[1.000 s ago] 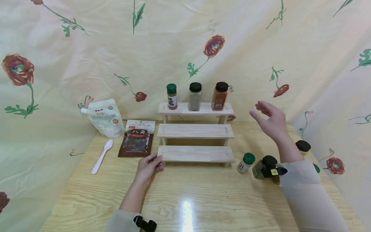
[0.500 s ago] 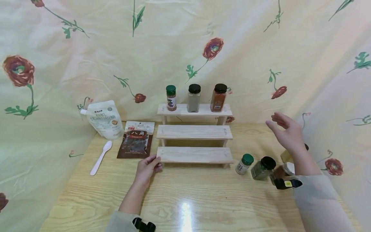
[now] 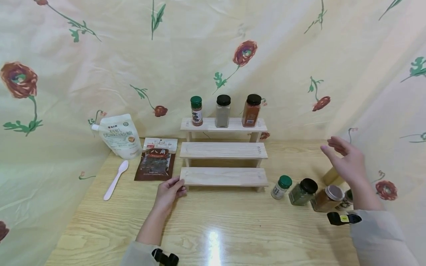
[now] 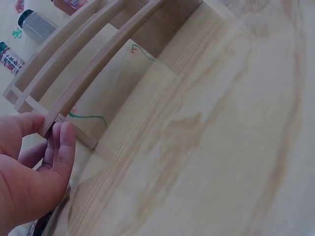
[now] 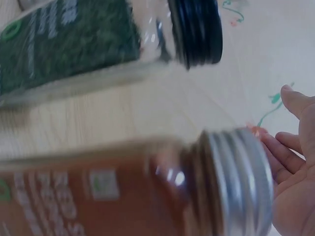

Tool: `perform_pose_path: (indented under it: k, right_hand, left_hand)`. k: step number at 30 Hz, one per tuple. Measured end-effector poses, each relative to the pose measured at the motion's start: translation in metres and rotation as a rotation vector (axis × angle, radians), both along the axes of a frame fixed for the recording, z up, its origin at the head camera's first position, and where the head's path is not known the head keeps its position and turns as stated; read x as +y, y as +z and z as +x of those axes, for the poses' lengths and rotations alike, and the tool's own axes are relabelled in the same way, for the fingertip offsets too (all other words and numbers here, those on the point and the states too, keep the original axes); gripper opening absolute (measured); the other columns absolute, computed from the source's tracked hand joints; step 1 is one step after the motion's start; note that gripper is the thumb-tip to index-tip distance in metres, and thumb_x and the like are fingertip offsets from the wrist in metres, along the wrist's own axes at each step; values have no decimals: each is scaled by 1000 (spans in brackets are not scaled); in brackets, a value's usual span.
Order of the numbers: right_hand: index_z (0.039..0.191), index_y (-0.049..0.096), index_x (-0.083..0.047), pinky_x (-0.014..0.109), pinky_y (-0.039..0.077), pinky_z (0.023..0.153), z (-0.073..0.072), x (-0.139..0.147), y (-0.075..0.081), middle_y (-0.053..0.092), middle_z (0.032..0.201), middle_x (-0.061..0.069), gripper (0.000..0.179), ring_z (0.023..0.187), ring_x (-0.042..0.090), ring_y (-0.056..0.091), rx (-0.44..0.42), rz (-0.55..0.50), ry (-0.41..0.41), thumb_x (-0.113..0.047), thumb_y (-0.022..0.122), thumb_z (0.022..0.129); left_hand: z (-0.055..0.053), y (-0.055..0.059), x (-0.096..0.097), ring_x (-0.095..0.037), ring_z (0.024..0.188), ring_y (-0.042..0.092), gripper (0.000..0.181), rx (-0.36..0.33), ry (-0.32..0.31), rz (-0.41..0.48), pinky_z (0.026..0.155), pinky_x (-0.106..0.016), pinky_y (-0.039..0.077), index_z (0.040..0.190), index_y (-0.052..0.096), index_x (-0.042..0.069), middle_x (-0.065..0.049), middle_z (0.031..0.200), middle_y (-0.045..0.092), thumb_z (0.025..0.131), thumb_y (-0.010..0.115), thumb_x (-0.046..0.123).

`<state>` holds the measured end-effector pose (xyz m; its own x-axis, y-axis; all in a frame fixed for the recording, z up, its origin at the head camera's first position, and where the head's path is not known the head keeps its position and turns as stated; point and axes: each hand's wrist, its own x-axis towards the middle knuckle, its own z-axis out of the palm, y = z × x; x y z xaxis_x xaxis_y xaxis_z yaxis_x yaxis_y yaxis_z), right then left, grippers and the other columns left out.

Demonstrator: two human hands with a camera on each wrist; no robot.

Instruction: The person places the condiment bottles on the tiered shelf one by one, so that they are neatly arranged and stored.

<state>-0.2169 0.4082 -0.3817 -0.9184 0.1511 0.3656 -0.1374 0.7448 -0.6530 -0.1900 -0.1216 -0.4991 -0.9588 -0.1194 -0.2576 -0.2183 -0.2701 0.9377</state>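
My left hand [image 3: 168, 195] pinches the left end of the lowest step of a three-tier wooden rack [image 3: 223, 176]; in the left wrist view, thumb and fingers [image 4: 64, 147] meet on that board. Over the jars at the right, my right hand [image 3: 347, 162] is held in the air with relaxed fingers and nothing in it. Below it stand a silver-lidded spice jar [image 3: 326, 201] of reddish-brown powder and a yellowish container [image 3: 332, 177], partly hidden by the hand. The right wrist view has the silver-lidded jar [image 5: 123, 191] and a black-lidded herb jar [image 5: 74, 44] close up.
On the top tier stand a green-capped shaker [image 3: 197, 115], a greyish jar [image 3: 223, 114] and an orange-red jar [image 3: 251, 113]. Another green-capped shaker [image 3: 280, 188] is right of the rack. Left lie a star anise packet [image 3: 155, 162], white pouch [image 3: 121, 136] and spoon [image 3: 116, 180].
My right hand has moved right and down, away from the rack toward the jars, uncovering the silver-lidded one. My left hand keeps its grip on the rack.
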Motion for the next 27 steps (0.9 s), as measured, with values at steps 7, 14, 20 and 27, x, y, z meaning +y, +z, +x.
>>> perform_pose_path:
  k: [7,14,20,27]
  right_hand:
    - [152,45,-5,-5,37,90,6,14,-2,58,136,15,65,119,1,51,-47,32,-41,-42,62,101]
    - [155,40,-6,-1,36,96,12,24,-4,48,147,28,67,135,41,45,-101,53,-63,-44,59,102]
    - [154,40,-3,-3,37,92,17,33,-7,47,147,30,69,131,50,44,-114,86,-70,-44,58,102]
    - [151,39,4,74,39,100,19,45,-13,46,143,37,70,126,60,42,-136,140,-80,-41,59,102]
  left_hand:
    - [-1,1,0,-10,71,67,39,3,3,-12,70,-22,64,134,54,-16,-7,88,67,98,63,-1]
    - [-1,-1,-1,-11,72,68,40,6,2,-10,70,-22,64,134,53,-17,-7,88,67,98,63,-2]
    - [0,-1,-1,-11,71,68,40,11,-2,-3,70,-23,65,134,53,-17,-6,88,67,98,63,-2]
    - [0,-1,-1,-11,72,67,41,5,-7,-7,70,-22,64,134,53,-16,-8,88,66,98,65,0]
